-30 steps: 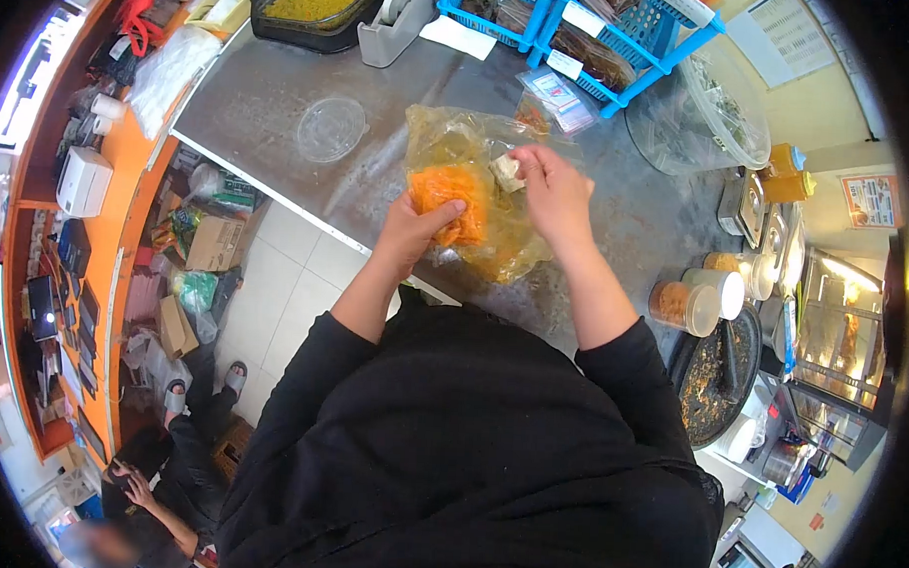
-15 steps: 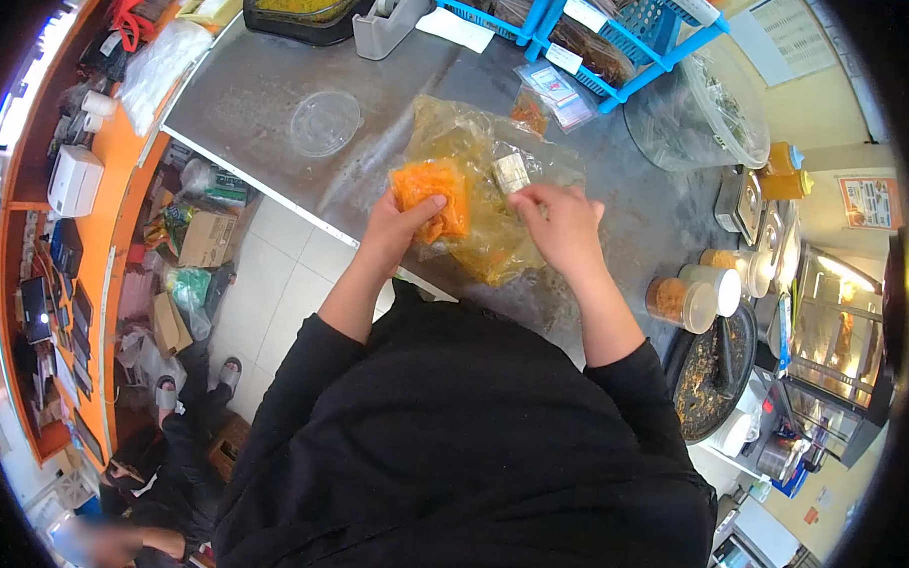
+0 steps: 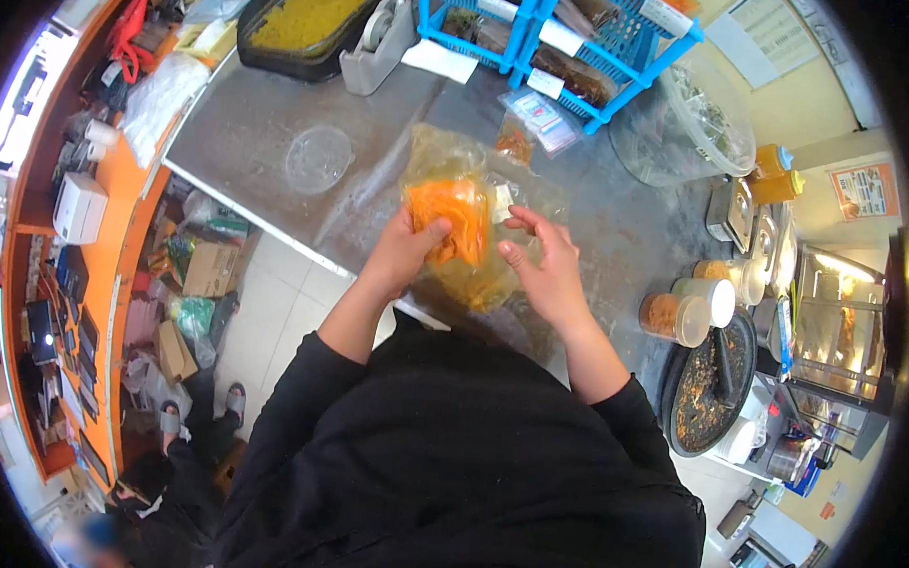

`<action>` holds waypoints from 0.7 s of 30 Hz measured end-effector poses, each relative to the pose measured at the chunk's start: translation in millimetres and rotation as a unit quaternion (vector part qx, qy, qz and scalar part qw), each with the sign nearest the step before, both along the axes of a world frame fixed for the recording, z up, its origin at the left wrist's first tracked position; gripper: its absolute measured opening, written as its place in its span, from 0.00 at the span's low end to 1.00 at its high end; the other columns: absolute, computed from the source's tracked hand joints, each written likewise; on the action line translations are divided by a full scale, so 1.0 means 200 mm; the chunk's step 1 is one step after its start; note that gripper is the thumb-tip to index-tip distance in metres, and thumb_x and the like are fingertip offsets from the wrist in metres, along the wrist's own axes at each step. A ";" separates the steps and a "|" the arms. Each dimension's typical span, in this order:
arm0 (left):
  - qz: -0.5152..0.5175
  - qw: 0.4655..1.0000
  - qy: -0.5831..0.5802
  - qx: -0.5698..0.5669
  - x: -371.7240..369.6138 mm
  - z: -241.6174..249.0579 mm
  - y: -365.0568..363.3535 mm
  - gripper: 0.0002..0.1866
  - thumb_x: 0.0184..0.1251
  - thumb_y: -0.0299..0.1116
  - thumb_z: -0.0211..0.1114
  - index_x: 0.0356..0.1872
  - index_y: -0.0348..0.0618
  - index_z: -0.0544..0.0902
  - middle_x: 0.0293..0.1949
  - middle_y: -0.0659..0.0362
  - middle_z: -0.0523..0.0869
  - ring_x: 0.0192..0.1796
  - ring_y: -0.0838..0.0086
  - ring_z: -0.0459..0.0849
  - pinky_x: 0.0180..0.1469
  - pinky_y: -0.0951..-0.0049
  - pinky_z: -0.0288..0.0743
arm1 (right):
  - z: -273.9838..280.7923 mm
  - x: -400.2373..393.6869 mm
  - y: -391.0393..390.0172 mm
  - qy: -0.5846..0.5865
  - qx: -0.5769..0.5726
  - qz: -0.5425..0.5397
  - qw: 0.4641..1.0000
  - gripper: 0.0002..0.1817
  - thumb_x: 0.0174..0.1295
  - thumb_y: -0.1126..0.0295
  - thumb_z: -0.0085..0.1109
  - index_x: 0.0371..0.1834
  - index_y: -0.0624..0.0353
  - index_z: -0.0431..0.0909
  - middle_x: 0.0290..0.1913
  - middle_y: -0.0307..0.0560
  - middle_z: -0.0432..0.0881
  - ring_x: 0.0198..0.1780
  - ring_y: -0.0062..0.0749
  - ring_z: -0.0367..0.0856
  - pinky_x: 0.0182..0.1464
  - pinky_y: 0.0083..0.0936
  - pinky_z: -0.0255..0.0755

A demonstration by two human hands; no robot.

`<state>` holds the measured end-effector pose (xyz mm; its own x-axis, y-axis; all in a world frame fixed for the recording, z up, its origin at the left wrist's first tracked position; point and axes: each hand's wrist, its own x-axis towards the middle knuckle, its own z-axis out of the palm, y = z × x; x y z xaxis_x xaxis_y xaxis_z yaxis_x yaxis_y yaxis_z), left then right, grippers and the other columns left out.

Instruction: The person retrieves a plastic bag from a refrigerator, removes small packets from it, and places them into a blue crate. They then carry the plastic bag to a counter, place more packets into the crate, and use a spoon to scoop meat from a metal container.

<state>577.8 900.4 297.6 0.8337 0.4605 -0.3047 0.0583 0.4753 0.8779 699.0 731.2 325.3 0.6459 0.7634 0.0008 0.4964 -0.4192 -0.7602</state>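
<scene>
My left hand (image 3: 406,244) is closed on a packet of orange food (image 3: 451,216) in clear plastic, its thumb lying across the front. Under and around the packet spreads a large clear, yellow-stained plastic bag (image 3: 471,285) on the grey metal table. My right hand (image 3: 549,270) is beside the bag with thumb and fingers apart, close to a small white label (image 3: 502,203). Above the bag lies a small packet with reddish contents (image 3: 513,144). A round clear lid (image 3: 319,159) rests to the left.
Blue baskets (image 3: 607,69), a tape dispenser (image 3: 378,49) and a black tray of yellow food (image 3: 309,14) line the back. Lidded jars (image 3: 676,320) and a round black pan (image 3: 705,418) stand at right. Another person (image 3: 172,489) is at lower left.
The fingers of my right hand have come off the white label and spread apart. The orange packet has shifted slightly right and tilted in my left hand. The camera view has turned a little.
</scene>
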 end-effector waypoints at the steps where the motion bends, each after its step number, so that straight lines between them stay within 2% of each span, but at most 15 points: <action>1: -0.029 1.000 -0.008 0.008 0.02 0.01 0.00 0.19 0.66 0.30 0.61 0.57 0.39 0.71 0.48 0.60 0.80 0.48 0.78 0.79 0.50 0.74 0.74 | -0.01 0.06 0.01 0.153 0.042 0.004 0.987 0.31 0.51 0.59 0.70 0.57 0.57 0.72 0.49 0.44 0.79 0.52 0.31 0.74 0.54 0.33 0.65; 2: -0.060 0.998 -0.017 0.018 0.05 0.02 -0.01 0.19 0.67 0.30 0.60 0.57 0.38 0.70 0.48 0.59 0.80 0.48 0.78 0.78 0.50 0.74 0.74 | -0.01 0.12 0.03 0.299 0.087 0.011 0.950 0.30 0.53 0.59 0.69 0.57 0.58 0.72 0.50 0.43 0.80 0.51 0.29 0.76 0.54 0.31 0.67; 5: -0.098 0.987 0.023 0.127 0.12 0.05 -0.04 0.19 0.68 0.29 0.57 0.58 0.37 0.68 0.49 0.58 0.78 0.48 0.77 0.77 0.50 0.73 0.74 | -0.01 0.19 0.04 0.362 0.067 0.060 0.928 0.30 0.56 0.57 0.68 0.58 0.62 0.72 0.48 0.42 0.81 0.47 0.26 0.78 0.51 0.23 0.71; 7: -0.124 0.973 0.045 0.192 0.17 0.12 -0.05 0.19 0.70 0.32 0.56 0.57 0.36 0.68 0.48 0.57 0.79 0.49 0.74 0.77 0.51 0.72 0.73 | 0.00 0.21 0.03 0.429 0.082 0.031 0.899 0.25 0.59 0.65 0.65 0.58 0.60 0.71 0.47 0.39 0.80 0.46 0.21 0.77 0.51 0.23 0.70; 11: -0.187 0.913 0.052 0.360 0.23 0.13 -0.05 0.23 0.74 0.44 0.50 0.58 0.35 0.66 0.49 0.48 0.79 0.51 0.62 0.78 0.55 0.66 0.70 | 0.04 0.22 0.01 0.424 0.027 -0.017 0.905 0.27 0.55 0.62 0.68 0.55 0.62 0.74 0.44 0.42 0.82 0.42 0.24 0.78 0.45 0.21 0.72; 14: -0.201 0.905 -0.004 0.375 0.28 0.15 -0.06 0.29 0.74 0.52 0.44 0.61 0.35 0.64 0.50 0.42 0.77 0.54 0.52 0.77 0.57 0.62 0.68 | 0.03 0.24 0.01 0.411 0.077 -0.018 0.908 0.26 0.55 0.61 0.68 0.55 0.61 0.74 0.43 0.41 0.82 0.40 0.24 0.78 0.41 0.20 0.71; 16: -0.216 0.890 -0.026 0.401 0.31 0.17 -0.02 0.34 0.72 0.58 0.40 0.63 0.37 0.62 0.49 0.43 0.78 0.52 0.55 0.78 0.55 0.64 0.69 | 0.05 0.27 0.02 0.403 0.150 -0.005 0.903 0.26 0.55 0.61 0.68 0.55 0.60 0.74 0.43 0.41 0.82 0.40 0.24 0.79 0.41 0.20 0.72; 18: -0.229 0.875 -0.047 0.423 0.35 0.19 0.03 0.38 0.69 0.64 0.36 0.65 0.39 0.61 0.47 0.44 0.78 0.49 0.57 0.79 0.53 0.65 0.70 | 0.09 0.33 0.04 0.472 0.136 -0.007 0.871 0.25 0.55 0.63 0.67 0.55 0.60 0.74 0.44 0.41 0.82 0.43 0.26 0.80 0.44 0.22 0.73; 19: -0.236 0.895 -0.044 0.377 0.35 0.23 0.06 0.41 0.67 0.67 0.35 0.66 0.39 0.60 0.44 0.47 0.78 0.45 0.61 0.78 0.50 0.67 0.70 | 0.11 0.37 0.04 0.506 0.128 -0.007 0.853 0.24 0.56 0.64 0.67 0.55 0.60 0.74 0.45 0.41 0.82 0.44 0.27 0.80 0.46 0.23 0.74; 21: -0.250 0.926 -0.038 0.282 0.34 0.33 0.11 0.46 0.64 0.71 0.31 0.68 0.40 0.59 0.39 0.53 0.78 0.37 0.71 0.77 0.44 0.72 0.71 | 0.30 0.47 0.04 0.519 0.228 -0.018 0.823 0.23 0.57 0.66 0.65 0.55 0.59 0.74 0.47 0.42 0.81 0.47 0.28 0.80 0.50 0.26 0.75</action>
<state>646.2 922.8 364.1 0.9947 0.0798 -0.0647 0.0746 -0.1285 0.9889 792.6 739.1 386.2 0.5011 0.8170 -0.2854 -0.5272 0.0267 -0.8493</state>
